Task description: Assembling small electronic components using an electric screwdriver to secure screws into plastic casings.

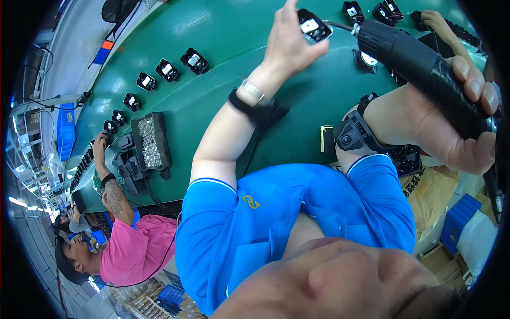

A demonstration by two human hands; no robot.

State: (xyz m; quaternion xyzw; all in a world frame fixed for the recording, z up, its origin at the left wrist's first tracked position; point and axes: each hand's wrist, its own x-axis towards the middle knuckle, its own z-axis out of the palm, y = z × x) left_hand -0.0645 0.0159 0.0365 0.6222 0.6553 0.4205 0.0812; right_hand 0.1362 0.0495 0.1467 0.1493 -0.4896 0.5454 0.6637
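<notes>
My left hand (287,45) reaches over the green work surface (223,95), its fingers and thumb around a small black square housing (313,26) with a white part inside. In my right hand (451,117) is a black electric screwdriver (396,50), fingers wrapped round its body. The screwdriver's thin bit points left and ends at the edge of the housing; whether it sits on a screw is too small to tell. A dark round unit with a white face (365,61) lies below the screwdriver's nose.
Similar black housings (195,61) line up toward the left. A black tray of small metal parts (150,141) stands there, near a pink-shirted co-worker's hand (100,146). Another person's hand (438,24) is at the upper right, beside more housings (388,11).
</notes>
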